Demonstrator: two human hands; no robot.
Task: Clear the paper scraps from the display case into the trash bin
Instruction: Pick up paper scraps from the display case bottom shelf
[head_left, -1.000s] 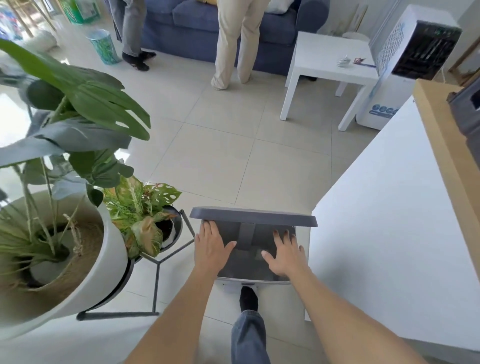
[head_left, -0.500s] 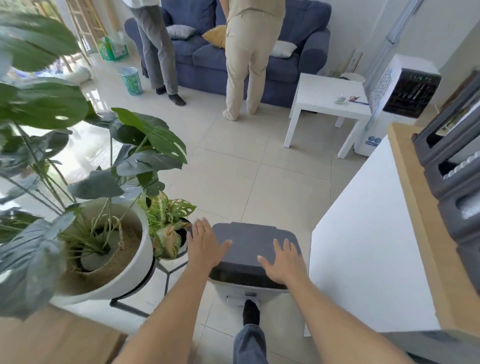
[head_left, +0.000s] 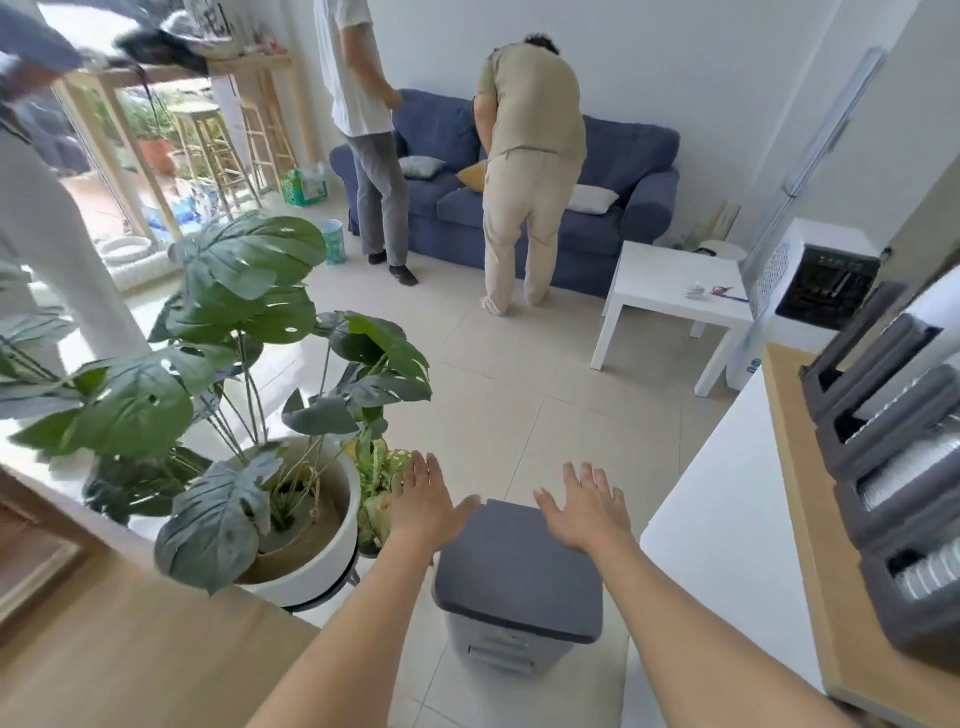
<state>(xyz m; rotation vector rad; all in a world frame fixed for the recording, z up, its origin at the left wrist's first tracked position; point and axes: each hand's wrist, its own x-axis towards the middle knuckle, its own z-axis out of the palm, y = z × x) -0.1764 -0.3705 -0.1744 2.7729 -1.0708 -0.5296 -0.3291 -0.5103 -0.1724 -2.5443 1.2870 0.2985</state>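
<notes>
The trash bin (head_left: 517, 577) stands on the tiled floor with its grey lid (head_left: 514, 561) closed. The left hand (head_left: 423, 501) is spread flat above the lid's left edge, gripping nothing. The right hand (head_left: 584, 512) is likewise splayed and empty above the lid's right edge. The potted plant (head_left: 291, 514) stands just beside the bin.

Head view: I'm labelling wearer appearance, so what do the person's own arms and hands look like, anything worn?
Both forearms are bare as far as the frame shows, with no sleeve visible. The left hand and right hand carry no glove, and no ring, watch or bracelet is visible. Nothing is marked on them.
</notes>
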